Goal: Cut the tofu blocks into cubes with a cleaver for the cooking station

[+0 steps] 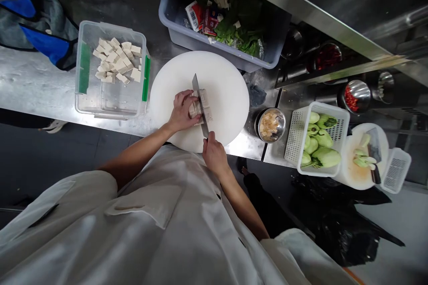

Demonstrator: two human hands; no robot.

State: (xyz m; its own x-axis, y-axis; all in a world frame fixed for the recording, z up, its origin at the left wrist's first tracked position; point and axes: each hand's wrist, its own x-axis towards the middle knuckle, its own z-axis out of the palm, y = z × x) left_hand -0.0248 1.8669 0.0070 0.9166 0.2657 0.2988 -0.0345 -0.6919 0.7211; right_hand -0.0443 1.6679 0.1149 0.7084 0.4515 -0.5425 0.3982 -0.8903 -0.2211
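On the round white cutting board (230, 80) lies a pale block of tofu (206, 98), cut into pieces that still sit together. My left hand (182, 111) grips its left side, fingers and thumb curved over it. My right hand (214, 152) is closed round the handle of a kitchen knife (200, 102). The blade stands across the tofu, pointing away from me, close to my left fingers. Left of the board, a clear plastic container (115, 109) with green clips holds several white tofu cubes (115, 60).
Behind the board stands a grey bin (220, 49) of greens and wrappers. To the right are a metal bowl (281, 131), a white basket (292, 138) of green vegetables and a second board (356, 180) with a knife. A metal shelf (321, 15) overhangs the back right.
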